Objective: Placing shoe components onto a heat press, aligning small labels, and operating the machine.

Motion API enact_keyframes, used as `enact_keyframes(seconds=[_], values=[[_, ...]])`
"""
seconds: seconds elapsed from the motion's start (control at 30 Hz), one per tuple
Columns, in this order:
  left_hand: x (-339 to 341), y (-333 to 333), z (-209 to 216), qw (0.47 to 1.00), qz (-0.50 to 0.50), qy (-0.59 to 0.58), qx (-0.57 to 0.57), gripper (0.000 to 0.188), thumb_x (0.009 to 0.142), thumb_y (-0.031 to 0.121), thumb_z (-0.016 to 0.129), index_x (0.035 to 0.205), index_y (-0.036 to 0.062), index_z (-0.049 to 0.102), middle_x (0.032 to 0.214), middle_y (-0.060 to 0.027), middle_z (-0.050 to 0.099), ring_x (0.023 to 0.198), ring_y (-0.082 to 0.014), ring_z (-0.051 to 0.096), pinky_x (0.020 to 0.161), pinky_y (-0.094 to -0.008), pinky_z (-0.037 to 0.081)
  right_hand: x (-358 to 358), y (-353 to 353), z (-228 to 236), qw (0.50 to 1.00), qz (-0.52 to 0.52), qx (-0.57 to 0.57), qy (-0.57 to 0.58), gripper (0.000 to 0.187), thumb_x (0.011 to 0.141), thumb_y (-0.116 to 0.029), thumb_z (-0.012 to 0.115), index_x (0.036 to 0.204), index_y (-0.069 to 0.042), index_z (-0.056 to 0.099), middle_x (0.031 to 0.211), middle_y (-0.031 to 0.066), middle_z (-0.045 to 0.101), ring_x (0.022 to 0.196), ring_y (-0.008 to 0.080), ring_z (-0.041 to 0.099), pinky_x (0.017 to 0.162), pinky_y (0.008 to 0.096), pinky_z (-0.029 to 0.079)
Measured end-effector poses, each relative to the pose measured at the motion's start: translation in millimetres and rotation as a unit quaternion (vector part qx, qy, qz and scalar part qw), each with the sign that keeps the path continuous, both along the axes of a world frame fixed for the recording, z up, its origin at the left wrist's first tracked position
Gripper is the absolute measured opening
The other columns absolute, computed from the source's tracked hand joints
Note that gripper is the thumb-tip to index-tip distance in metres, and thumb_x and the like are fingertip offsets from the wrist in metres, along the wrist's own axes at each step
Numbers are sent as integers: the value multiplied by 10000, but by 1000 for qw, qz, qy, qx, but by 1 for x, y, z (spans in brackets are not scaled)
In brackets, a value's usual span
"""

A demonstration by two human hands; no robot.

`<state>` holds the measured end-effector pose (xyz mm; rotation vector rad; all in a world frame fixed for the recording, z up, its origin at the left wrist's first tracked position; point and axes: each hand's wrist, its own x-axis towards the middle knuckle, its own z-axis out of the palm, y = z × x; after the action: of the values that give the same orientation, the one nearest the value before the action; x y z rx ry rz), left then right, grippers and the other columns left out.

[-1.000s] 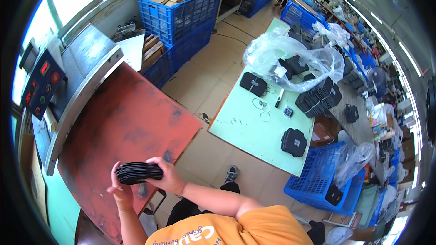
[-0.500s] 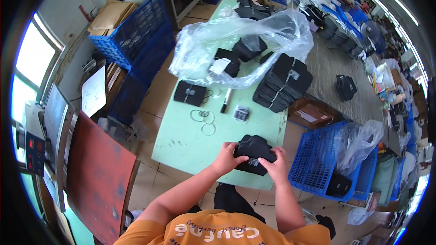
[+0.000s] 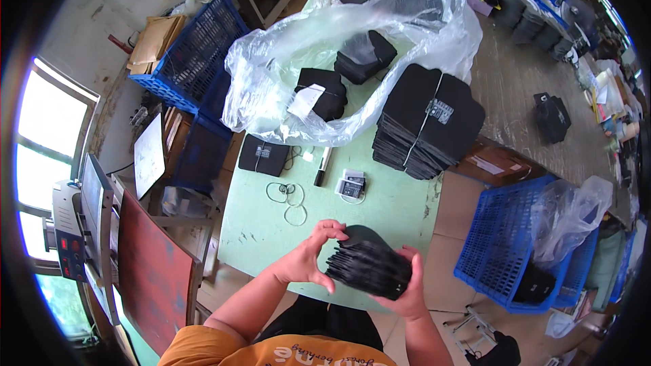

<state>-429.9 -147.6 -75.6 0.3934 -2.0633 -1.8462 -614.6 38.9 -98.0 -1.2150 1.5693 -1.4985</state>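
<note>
A stack of black cut pieces is raised and tilted over the near edge of the table, its layered edges turned toward me. My right hand grips its right end, with the fingers partly hidden behind it. At the stack's left end, my left hand has thumb and fingers spread wide, the fingertips by its upper corner. Farther up the pale green table lie loose rubber bands, a marker pen and a small bundle of labels.
A tall tied black stack stands right of a clear plastic bag holding black bundles. A small tied bundle sits at the left table edge. Blue crates stand at right; a machine with a red board is at left.
The black stack has been lifted off the table and turned so its layered edges show. My left hand has opened and moved to its left end, while the right still grips it. The view has shifted.
</note>
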Motion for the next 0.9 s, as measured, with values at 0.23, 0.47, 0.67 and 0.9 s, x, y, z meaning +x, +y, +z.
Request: enact_keyframes(seconds=[0.23, 0.47, 0.67, 0.9], values=[[-3, 11, -47, 985, 105, 79, 109, 878, 756, 745, 440, 1215, -3, 451, 1214, -153, 453, 1175, -270, 400, 1027, -379, 251, 20, -10, -49, 977, -40, -135, 159, 1119, 621, -240, 831, 1435, -165, 66, 1308, 208, 346, 1189, 387, 395, 1005, 495, 315], [-11, 16, -34, 980, 120, 80, 138, 679, 855, 587, 455, 1164, -15, 507, 1135, -153, 503, 1107, -282, 459, 978, -361, 322, 12, -18, -31, 973, -15, -84, 213, 1094, 648, -264, 807, 1426, -116, 52, 1270, 193, 392, 1165, 352, 437, 1064, 552, 176], [64, -17, -39, 853, 353, -208, -324, 294, 724, 78, 688, 991, 27, 576, 977, -139, 547, 918, -327, 501, 820, -393, 422, 22, -2, 12, 944, -95, -18, -314, 1107, 537, -218, 880, 1381, 0, 198, 1238, 138, 481, 1126, 269, 503, 966, 378, 405], [83, -64, -49, 803, 366, -280, -378, 250, 697, 61, 682, 935, 56, 605, 938, -104, 563, 926, -310, 501, 803, -395, 418, 26, 21, -31, 790, 46, 7, -612, 349, 954, -147, 355, 1247, 15, 456, 1210, 157, 547, 1098, 225, 534, 960, 376, 423]])
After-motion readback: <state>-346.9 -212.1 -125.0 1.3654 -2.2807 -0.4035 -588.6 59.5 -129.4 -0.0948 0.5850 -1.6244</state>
